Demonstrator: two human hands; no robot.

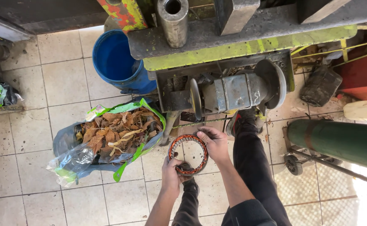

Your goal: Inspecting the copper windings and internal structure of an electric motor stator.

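Down low, both hands on one ring-shaped stator, copper windings around its rim, held above the tiled floor. Left hand closed on the near edge of the ring, fingers curled under it. Right hand closed on the far right edge, thumb and fingers pinching the rim. Ring roughly level, tilted a little toward the camera, floor visible through its open middle.

Just beyond the ring, a grey metal machine with a horizontal shaft and round flanges at both ends, mounted under a worn yellow-green worktop. On that worktop, a steel tube standing upright, beside dark metal blocks.

Left of the hands, an open plastic sack on the floor, full of brown paper-like strips and scraps. Farther off and left of the machine, a blue plastic bucket. On the right, a green gas cylinder lying on a small wheeled cart. Dark trouser legs and a shoe below and right of the ring.
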